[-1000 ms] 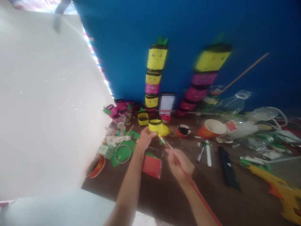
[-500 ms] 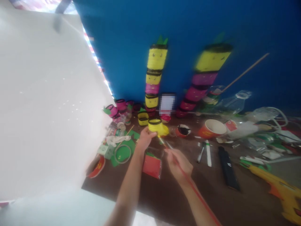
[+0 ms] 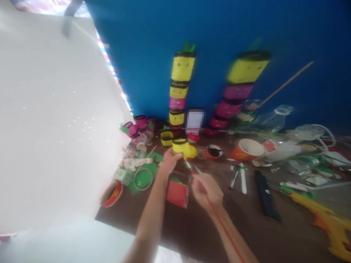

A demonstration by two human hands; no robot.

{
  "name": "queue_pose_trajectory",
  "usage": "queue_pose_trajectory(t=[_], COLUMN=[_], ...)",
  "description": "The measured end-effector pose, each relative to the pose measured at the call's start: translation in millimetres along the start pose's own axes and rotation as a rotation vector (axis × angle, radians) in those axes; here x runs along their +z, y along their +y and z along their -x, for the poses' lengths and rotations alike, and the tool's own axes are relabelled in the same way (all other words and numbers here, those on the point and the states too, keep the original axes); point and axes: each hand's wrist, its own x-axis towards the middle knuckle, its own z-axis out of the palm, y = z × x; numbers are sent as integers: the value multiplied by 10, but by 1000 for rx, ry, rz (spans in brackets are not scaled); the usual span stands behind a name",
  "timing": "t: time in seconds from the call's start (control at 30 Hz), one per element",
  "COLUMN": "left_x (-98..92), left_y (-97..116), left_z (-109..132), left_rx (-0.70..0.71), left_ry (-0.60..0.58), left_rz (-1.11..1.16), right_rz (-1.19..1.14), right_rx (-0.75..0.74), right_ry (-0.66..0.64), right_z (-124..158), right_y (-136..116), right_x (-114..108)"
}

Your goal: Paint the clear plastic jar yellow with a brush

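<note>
My left hand [image 3: 171,159] is closed around the lower left side of a small yellow cup-like piece [image 3: 179,147] with a black rim. A rounded yellow part bulges out at its right; whether the two are joined I cannot tell. In my right hand [image 3: 208,190] is a paintbrush [image 3: 223,223] with a long red handle, which runs back over the forearm. Its bristle end points up and left, close below the yellow piece; contact is too blurred to tell. Between my forearms lies a red packet [image 3: 177,193]. Behind stands a smaller yellow cup [image 3: 166,138] with a black rim.
Yellow and magenta stacks [image 3: 183,69] stand against the blue wall [image 3: 137,54]. To the right are a paper cup [image 3: 251,149], a dark paint cup [image 3: 214,151], a black pouch [image 3: 265,197] and a yellow glue gun [image 3: 326,219]. A tape roll [image 3: 143,170] lies left.
My right hand has shifted slightly left, and the brush handle has swung left and stands a little steeper. My left hand and the yellow piece have barely moved.
</note>
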Motion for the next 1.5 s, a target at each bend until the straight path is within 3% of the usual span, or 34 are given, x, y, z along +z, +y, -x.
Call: queue_pose_trajectory(t=[1.5], left_x=[4], left_y=[-8], left_z=[-7], left_rx=[-3], left_ry=[5], left_rz=[-4], right_rz=[20], right_rx=[-15], right_ry=[-3], right_z=[47], right_y=[11], right_x=[24])
